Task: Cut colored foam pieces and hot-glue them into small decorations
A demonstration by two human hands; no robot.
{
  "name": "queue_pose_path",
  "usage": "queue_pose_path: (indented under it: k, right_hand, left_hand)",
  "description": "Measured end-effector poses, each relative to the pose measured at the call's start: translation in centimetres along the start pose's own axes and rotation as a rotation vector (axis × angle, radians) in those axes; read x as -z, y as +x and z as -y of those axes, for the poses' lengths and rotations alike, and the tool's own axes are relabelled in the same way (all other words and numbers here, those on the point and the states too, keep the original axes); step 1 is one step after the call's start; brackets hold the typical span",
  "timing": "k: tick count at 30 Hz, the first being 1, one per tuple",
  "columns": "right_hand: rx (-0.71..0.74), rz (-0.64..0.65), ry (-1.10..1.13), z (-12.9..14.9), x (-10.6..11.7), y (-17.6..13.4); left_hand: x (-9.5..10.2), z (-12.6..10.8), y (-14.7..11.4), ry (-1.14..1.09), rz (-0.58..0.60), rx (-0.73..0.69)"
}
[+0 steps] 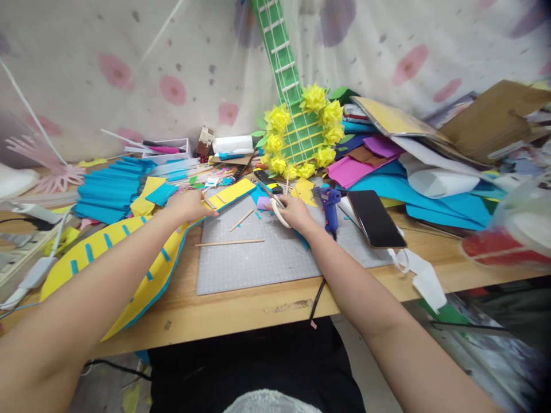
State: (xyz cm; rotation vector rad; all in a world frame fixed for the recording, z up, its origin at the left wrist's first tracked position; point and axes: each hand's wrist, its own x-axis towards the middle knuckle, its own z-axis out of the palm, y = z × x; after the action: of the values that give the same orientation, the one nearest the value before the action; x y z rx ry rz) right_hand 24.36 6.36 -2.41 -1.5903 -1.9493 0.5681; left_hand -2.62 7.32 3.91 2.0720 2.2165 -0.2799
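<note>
A yellow paper guitar [167, 252] with blue edges and short blue strips lies at the left, its neck [235, 196] reaching onto the grey cutting mat [241, 267]. My left hand [189, 206] is closed round the lower part of that neck, where thin wooden sticks lie across it. In my right hand [297, 215] is a pair of scissors with white handles [279, 213], the blades pointing away over paper scraps. Two loose wooden sticks [230, 243] rest on the mat between my hands. Just right of the scissors hand stands a blue glue gun [330, 207].
A green paper guitar [297, 137] with yellow flowers leans against the curtain at the back. A phone [375, 219] lies at the mat's right edge. Coloured paper sheets [387, 178] are piled behind it. Folded blue paper [109, 188] and a power strip [21, 244] occupy the left.
</note>
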Motion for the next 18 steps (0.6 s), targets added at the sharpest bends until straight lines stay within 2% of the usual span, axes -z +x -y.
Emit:
queue_pose_path:
  k: [10,18]
  right_hand:
    - [0.013,0.009,0.032,0.0,0.1,0.0]
    - [-0.081,-0.132,0.073,-0.1,0.3,0.1]
  left_hand:
    - [0.4,-0.5,0.1,0.003,-0.034,-0.089]
    - [1.8,-2.0,1.0,0.008,-0.08,-0.139]
